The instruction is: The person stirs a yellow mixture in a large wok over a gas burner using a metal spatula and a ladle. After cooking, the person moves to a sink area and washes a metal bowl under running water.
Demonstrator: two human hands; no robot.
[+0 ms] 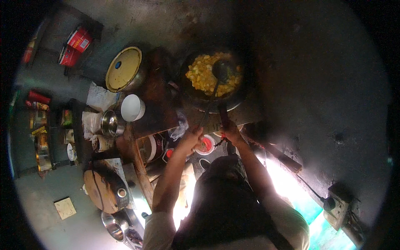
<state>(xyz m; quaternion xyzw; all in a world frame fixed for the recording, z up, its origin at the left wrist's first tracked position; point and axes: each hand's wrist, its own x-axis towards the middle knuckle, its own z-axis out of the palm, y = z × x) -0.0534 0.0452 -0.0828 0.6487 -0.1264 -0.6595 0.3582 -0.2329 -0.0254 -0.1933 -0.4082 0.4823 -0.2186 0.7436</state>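
A dark wok [189,92] sits ahead of me, with yellow-orange chunks of food [201,79] spread over its bottom. My left hand [191,140] is closed around the long handle of a ladle [221,71]. The ladle's round, dark head rests among the chunks on the right side of the wok. On the wok's near side, my right hand [231,133] grips its dark handle [223,116]. Below and between my hands is a small white bowl [213,146] with something red in it.
To the left stand a white bowl [132,107], a steel bowl [110,123] and a pot with a yellowish lid [124,68]. Farther left, red packs [76,46] sit on a shelf. A round wooden board [99,189] is lower left. A plug [328,203] with a cord is lower right.
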